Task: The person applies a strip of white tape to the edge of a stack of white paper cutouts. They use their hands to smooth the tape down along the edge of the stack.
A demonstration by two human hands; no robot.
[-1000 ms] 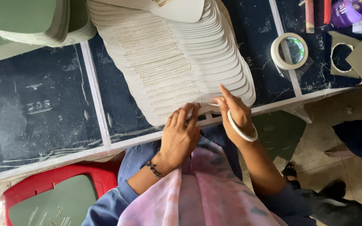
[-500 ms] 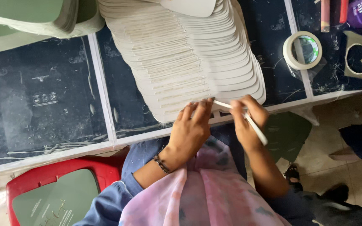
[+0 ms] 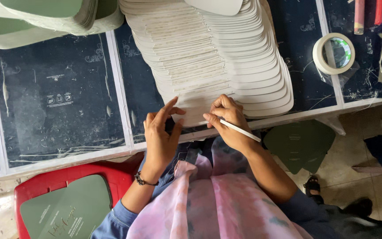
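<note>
Cards (image 3: 208,66), white and fan-shaped, lie in a long overlapping row on the dark table (image 3: 58,102), the nearest one at the table's front edge under both hands. Right hand (image 3: 228,119) pinches a thin white strip (image 3: 242,131) between thumb and fingers, closed on it, its fingertips resting on the nearest card. Left hand (image 3: 162,132) is open, fingers spread, touching that card's near edge. Further right on the table sits a tape roll (image 3: 334,53). Green cards (image 3: 45,17) are stacked at the far left, and more lie in a red tray (image 3: 111,177) below the table.
</note>
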